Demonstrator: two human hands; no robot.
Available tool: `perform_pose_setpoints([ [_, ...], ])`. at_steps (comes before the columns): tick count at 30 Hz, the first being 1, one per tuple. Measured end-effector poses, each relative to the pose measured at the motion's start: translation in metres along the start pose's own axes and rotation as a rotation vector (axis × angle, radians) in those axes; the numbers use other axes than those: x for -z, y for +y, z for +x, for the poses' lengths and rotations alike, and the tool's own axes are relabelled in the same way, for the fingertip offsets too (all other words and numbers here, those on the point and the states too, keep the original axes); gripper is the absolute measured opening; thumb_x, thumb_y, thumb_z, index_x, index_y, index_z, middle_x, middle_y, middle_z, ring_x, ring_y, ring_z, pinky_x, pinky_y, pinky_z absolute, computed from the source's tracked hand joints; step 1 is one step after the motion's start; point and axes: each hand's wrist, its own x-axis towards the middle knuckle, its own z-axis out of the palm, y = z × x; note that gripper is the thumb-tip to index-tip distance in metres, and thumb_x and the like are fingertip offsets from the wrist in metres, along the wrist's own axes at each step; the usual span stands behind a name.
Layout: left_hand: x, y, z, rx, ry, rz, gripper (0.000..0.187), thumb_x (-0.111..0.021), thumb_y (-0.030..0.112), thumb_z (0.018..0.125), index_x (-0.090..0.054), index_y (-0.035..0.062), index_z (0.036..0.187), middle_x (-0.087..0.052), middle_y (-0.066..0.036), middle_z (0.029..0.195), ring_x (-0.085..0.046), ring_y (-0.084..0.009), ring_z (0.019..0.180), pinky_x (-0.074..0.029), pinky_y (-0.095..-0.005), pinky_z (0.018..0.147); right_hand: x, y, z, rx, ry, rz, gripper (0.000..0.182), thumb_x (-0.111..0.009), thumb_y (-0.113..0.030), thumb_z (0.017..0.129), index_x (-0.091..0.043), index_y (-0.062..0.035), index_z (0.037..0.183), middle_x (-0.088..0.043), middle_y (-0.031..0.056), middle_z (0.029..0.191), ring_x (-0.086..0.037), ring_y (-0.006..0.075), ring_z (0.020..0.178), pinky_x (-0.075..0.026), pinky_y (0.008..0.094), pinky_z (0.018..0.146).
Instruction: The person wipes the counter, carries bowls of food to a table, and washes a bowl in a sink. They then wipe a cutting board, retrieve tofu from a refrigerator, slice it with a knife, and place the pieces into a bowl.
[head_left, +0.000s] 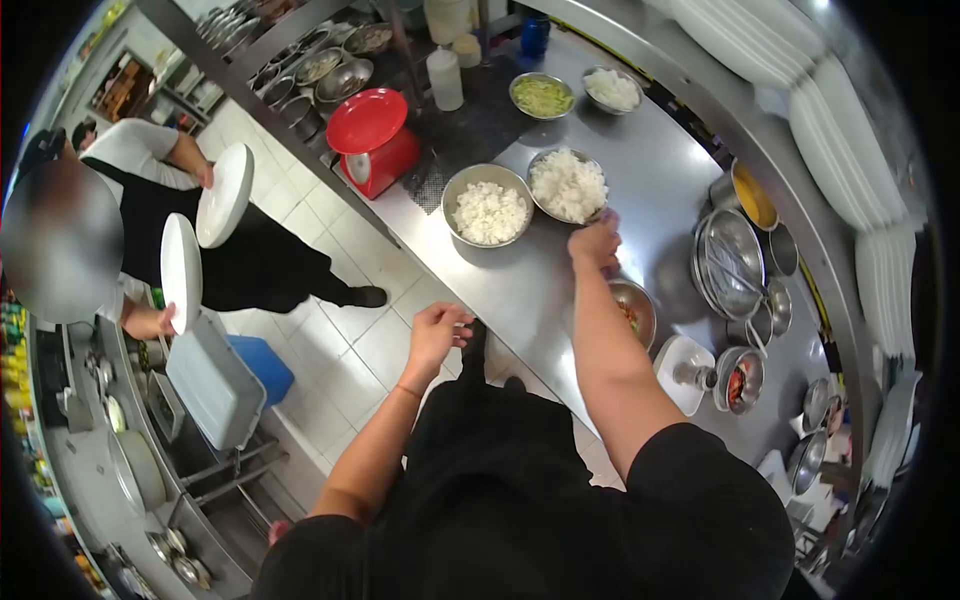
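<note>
Black-sleeved arms reach out from the person over a long steel worktop (520, 290), and everything else is placed from it. Off its edge, across the tiled floor, another person holds two white plates (222, 195). Stacks of white plates (850, 140) line the shelf beyond the worktop's far side. On the worktop stand a red scale (372, 140), then two steel bowls of chopped white food, one on the left (488, 207) and one on the right (568, 186).

The right hand (596, 243) rests at the rim of the right bowl, fingers curled; whether it grips anything cannot be told. The left hand (436, 328) hangs loosely half-closed and empty over the worktop's near edge. A smaller bowl (636, 310) beside the right forearm holds a little mixed food with red bits, so portioning looks begun, not finished; both big bowls remain heaped. No readable writing or brand shows anywhere.
</note>
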Motion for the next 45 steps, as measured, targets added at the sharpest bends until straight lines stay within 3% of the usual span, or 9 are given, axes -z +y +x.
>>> perform_pose_setpoints([
  [6,0.016,-0.026,-0.014,0.087,0.114,-0.070,0.029,-0.053,0.026,0.097,-0.063,-0.0004,0.095,-0.067,-0.008,0.089,-0.063,-0.0147,0.073,-0.050,-0.0267,0.059,-0.042,0.006,-0.100,0.272,-0.013,-0.038,0.058,-0.056,-0.010,0.081,-0.047,-0.0214,0.137,-0.037,-0.0004,0.146,-0.035,0.0295,0.129,-0.031,0.0568,0.098],
  [10,0.026,-0.042,-0.012,0.039,0.036,-0.019,0.027,-0.056,0.024,0.096,-0.062,-0.0011,0.102,-0.066,-0.009,0.095,-0.063,-0.0162,0.078,-0.052,-0.0280,0.061,-0.041,0.065,-0.172,1.010,-0.170,-0.174,0.057,-0.057,0.000,0.071,-0.060,-0.0222,0.124,-0.050,-0.0002,0.136,-0.048,0.0305,0.110,-0.039,0.0520,0.086],
  [16,0.051,-0.084,-0.022,-0.020,-0.066,0.155,0.026,-0.062,0.007,0.089,-0.057,0.0008,0.114,-0.063,-0.010,0.101,-0.063,-0.0167,0.081,-0.055,-0.0298,0.066,0.098,0.173,-0.223,0.769,-0.661,-0.114,0.043,-0.049,0.006,0.071,-0.069,-0.0123,0.104,-0.065,0.0061,0.107,-0.056,0.0283,0.102,-0.045,0.0436,0.084],
  [18,0.059,-0.108,-0.026,0.040,-0.171,0.149,0.021,-0.062,0.009,0.090,-0.058,-0.0011,0.108,-0.065,-0.010,0.084,-0.065,-0.0166,0.070,-0.053,-0.0262,0.058,0.126,0.226,-0.233,0.607,-0.660,0.616,0.045,-0.044,0.011,0.068,-0.068,-0.0073,0.101,-0.067,0.0097,0.101,-0.062,0.0259,0.095,-0.049,0.0372,0.084],
  [24,0.014,-0.120,-0.050,0.271,-0.521,0.520,0.029,-0.058,0.027,0.095,-0.060,-0.0022,0.098,-0.069,-0.013,0.081,-0.065,-0.0148,0.064,-0.051,-0.0242,0.055,0.249,0.319,-0.285,0.040,-0.160,0.831,0.034,-0.051,0.008,0.082,-0.067,-0.0032,0.109,-0.067,0.0053,0.103,-0.059,0.0121,0.091,-0.048,0.0263,0.082],
  [31,-0.164,-0.125,-0.118,0.027,-1.043,0.480,0.023,-0.061,0.019,0.093,-0.060,-0.0006,0.105,-0.064,-0.012,0.096,-0.067,-0.0182,0.075,-0.055,-0.0273,0.063,0.343,0.446,-0.306,-0.003,0.485,1.199,0.034,-0.050,0.005,0.088,-0.061,-0.0016,0.119,-0.064,0.0078,0.112,-0.060,0.0131,0.097,-0.048,0.0257,0.086],
  [34,-0.262,-0.125,-0.162,-0.044,-1.056,0.434,0.026,-0.062,0.016,0.092,-0.054,-0.0011,0.110,-0.058,-0.014,0.106,-0.066,-0.0200,0.077,-0.057,-0.0297,0.061,0.334,0.548,-0.246,-0.013,0.613,0.961,0.035,-0.050,0.003,0.088,-0.060,-0.0022,0.121,-0.064,0.0118,0.115,-0.061,0.0208,0.102,-0.047,0.0319,0.092],
  [36,-0.316,-0.146,-0.174,-0.058,-0.919,0.413,0.030,-0.063,0.016,0.091,-0.048,-0.0008,0.111,-0.054,-0.014,0.107,-0.065,-0.0215,0.077,-0.059,-0.0316,0.059,0.271,0.636,-0.186,0.150,0.826,0.130,0.040,-0.049,-0.003,0.090,-0.056,-0.0053,0.129,-0.062,0.0149,0.121,-0.058,0.0295,0.110,-0.044,0.0382,0.097],
  [45,-0.284,-0.138,-0.175,-0.073,-0.650,0.197,0.015,-0.059,-0.003,0.082,-0.047,0.0010,0.091,-0.054,-0.009,0.093,-0.062,-0.0177,0.075,-0.061,-0.0318,0.055,0.175,0.522,-0.251,0.390,0.383,-0.217,0.050,-0.058,-0.001,0.066,-0.061,-0.0141,0.114,-0.062,0.0050,0.111,-0.057,0.0270,0.095,-0.043,0.0439,0.077],
])
